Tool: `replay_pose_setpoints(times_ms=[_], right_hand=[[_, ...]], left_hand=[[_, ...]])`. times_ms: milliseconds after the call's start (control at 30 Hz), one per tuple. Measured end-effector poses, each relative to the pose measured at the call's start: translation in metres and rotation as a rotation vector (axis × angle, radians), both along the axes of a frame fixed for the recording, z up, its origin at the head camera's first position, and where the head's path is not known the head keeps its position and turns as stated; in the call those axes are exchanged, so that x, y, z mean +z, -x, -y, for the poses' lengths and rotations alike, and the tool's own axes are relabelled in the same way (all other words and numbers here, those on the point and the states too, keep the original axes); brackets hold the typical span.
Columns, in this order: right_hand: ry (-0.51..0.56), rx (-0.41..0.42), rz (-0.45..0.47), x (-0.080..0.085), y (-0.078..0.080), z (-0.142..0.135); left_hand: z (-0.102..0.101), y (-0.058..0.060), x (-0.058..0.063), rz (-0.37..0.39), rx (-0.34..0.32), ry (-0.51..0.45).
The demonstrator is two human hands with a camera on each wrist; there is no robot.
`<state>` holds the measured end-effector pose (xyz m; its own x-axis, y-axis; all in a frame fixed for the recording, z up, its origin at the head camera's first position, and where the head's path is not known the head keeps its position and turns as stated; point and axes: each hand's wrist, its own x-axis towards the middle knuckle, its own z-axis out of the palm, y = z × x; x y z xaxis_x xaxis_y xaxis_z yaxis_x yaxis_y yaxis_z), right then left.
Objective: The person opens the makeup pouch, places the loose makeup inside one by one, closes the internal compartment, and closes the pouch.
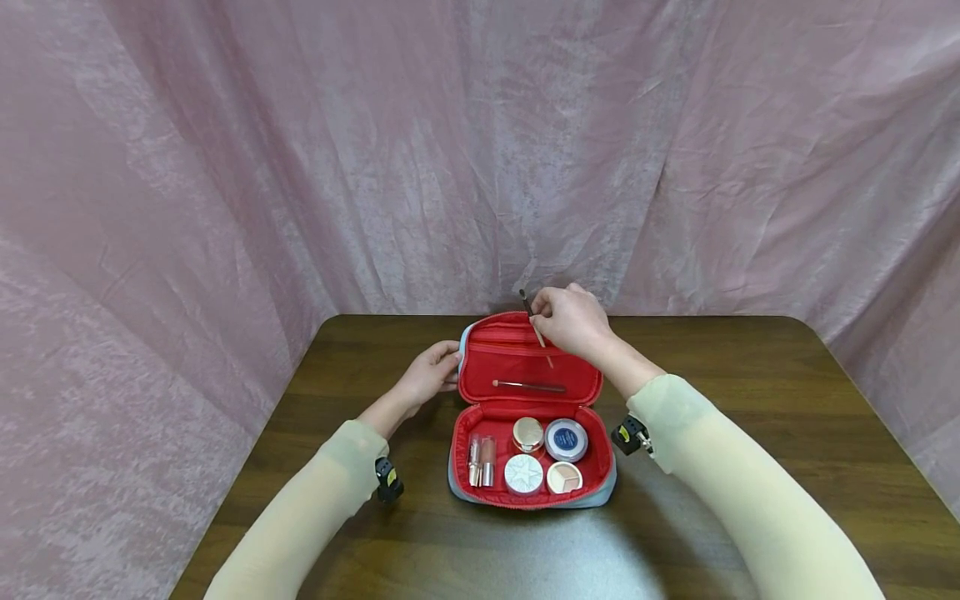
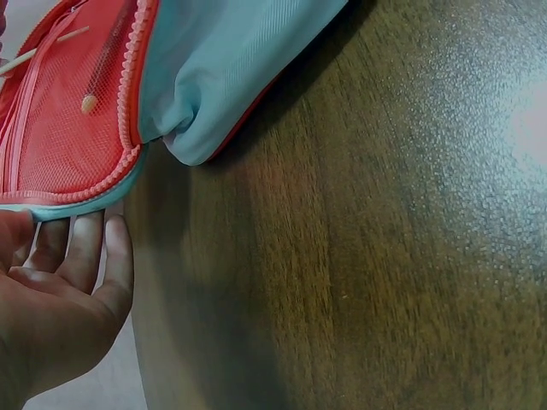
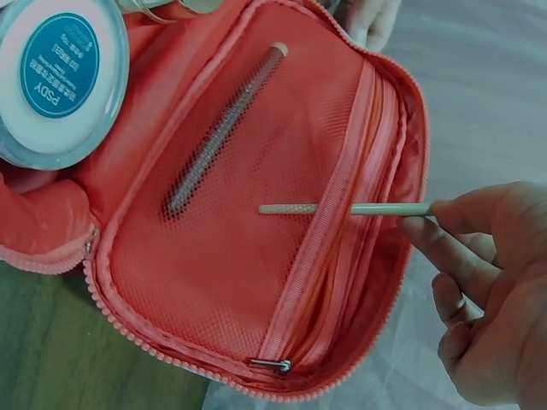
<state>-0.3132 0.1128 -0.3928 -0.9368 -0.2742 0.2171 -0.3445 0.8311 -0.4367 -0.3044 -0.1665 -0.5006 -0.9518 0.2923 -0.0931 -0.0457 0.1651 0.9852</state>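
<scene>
A red-lined, light-blue makeup bag (image 1: 480, 499) lies unzipped, its lid raised at the back. Thumb in front and fingers behind, my left hand (image 1: 431, 372) grips the lid's left edge (image 2: 81, 209). My right hand (image 1: 576, 323) pinches a slim makeup brush (image 3: 389, 208) above the lid. The brush's pale handle end shows through the red mesh pocket (image 3: 222, 282), past the pocket's unzipped top, while its dark tip points up in the head view. A second brush (image 1: 528, 387) lies slanted behind the mesh, low in the pocket.
In the bag's base sit two lip tubes (image 1: 488, 461), a gold-lidded compact (image 1: 528, 434), a blue-labelled round case (image 1: 566, 440), a white star-patterned case (image 1: 523, 474) and a three-shade palette (image 1: 564, 477). A pink curtain (image 1: 420, 167) hangs behind the wooden table (image 1: 712, 367).
</scene>
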Motion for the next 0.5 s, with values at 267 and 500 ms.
replay_pose_setpoints(times_ms=[267, 500], right_hand=[[-0.082, 0.024, -0.007, -0.007, -0.003, 0.007], [-0.164, 0.055, -0.018, -0.012, -0.005, 0.011]], left_hand=[[-0.001, -0.002, 0.003, 0.008, 0.010, 0.014], [-0.001, -0.002, 0.004, 0.007, 0.006, 0.015]])
